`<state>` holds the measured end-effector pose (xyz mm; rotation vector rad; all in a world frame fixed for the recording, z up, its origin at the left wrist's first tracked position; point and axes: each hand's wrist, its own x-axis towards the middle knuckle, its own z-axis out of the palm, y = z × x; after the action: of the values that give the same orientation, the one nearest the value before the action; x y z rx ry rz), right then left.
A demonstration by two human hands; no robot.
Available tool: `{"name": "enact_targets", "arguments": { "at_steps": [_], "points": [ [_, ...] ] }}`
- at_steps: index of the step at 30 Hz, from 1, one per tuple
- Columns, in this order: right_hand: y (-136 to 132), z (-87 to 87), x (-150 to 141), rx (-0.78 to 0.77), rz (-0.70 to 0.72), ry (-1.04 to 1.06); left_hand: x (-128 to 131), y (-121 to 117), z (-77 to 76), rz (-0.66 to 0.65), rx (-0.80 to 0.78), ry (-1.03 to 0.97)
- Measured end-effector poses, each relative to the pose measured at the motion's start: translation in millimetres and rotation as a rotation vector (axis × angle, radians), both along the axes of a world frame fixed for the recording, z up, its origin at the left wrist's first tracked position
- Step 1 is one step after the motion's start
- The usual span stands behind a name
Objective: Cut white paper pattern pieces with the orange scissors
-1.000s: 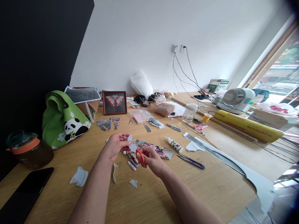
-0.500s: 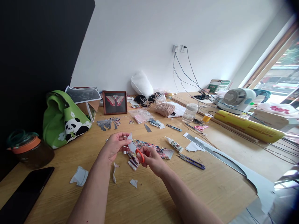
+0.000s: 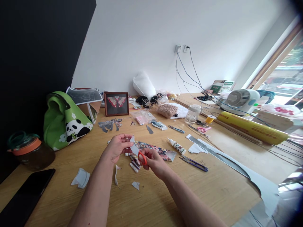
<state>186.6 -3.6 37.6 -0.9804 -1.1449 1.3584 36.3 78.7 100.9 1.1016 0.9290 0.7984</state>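
Note:
Between the thumb and fingers of my left hand (image 3: 120, 147) is a small pale grey-white piece (image 3: 134, 147), paper or fabric, I cannot tell which. My right hand (image 3: 151, 160) is closed on the orange handles of a pair of scissors (image 3: 142, 157). Their blades meet the lower right edge of the piece and are mostly hidden. Beneath and behind both hands lies a flowered fabric (image 3: 163, 152), with a striped scrap (image 3: 134, 165) in front of it. A thin white strip (image 3: 116, 175) and a small white scrap (image 3: 135, 185) rest nearer me.
On the right lie a glue bottle (image 3: 177, 146), purple thread snips (image 3: 194, 164) and a long grey-white cutout (image 3: 227, 160). A phone (image 3: 28, 195), a jar (image 3: 30, 153) and a green panda bag (image 3: 67, 123) occupy the left. Behind stands a framed picture (image 3: 116, 104).
The scissors and the held piece have shifted very slightly. Both hands keep the same grip, and the table things have not moved.

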Motion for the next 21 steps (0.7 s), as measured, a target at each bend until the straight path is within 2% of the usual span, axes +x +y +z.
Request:
{"name": "enact_targets", "arguments": {
  "at_steps": [12, 21],
  "points": [
    [1.1, -2.2, -0.8, -0.009, -0.025, -0.008, 2.3, -0.9, -0.5, 0.014, -0.012, -0.005],
    [0.7, 2.4, -3.1, -0.026, -0.042, -0.001, 2.9, -0.9, -2.1, 0.013, -0.012, -0.013]
  ]
}}
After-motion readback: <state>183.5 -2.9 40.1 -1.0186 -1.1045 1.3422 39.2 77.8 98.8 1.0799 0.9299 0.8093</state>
